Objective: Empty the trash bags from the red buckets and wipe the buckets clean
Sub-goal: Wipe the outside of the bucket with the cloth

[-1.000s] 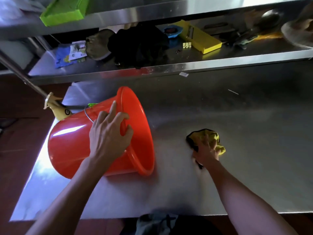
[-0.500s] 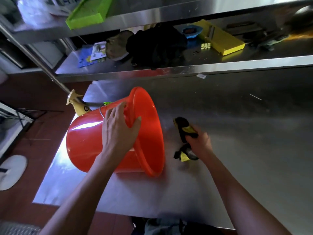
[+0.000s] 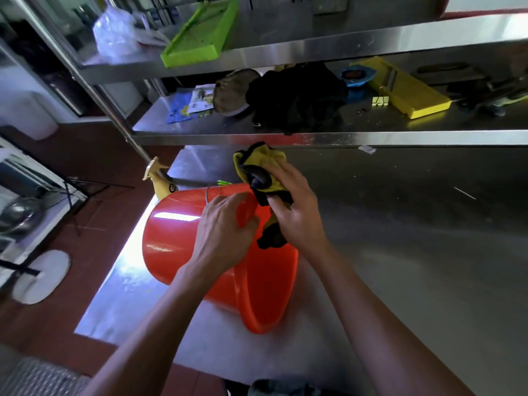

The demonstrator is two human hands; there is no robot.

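A red bucket [image 3: 177, 241] lies on its side on the steel table [image 3: 414, 252], its open mouth turned toward the right and front. My left hand [image 3: 225, 230] grips the bucket's upper wall near the rim, thumb hooked over the edge. My right hand [image 3: 297, 212] holds a yellow and black cloth [image 3: 260, 167] bunched above the bucket's rim; part of the cloth hangs down into the mouth. No trash bag shows inside the bucket.
A yellow spray bottle [image 3: 161, 184] lies behind the bucket at the table's left end. The shelf [image 3: 314, 137] just above carries a black cloth heap [image 3: 297, 101], a yellow slicer [image 3: 405, 92] and papers. A green tray [image 3: 200, 38] sits on the upper shelf. The table's left edge drops to the floor.
My right hand lifted the cloth off the table and carried it left and up over the bucket's rim. My left hand kept its grip on the bucket.
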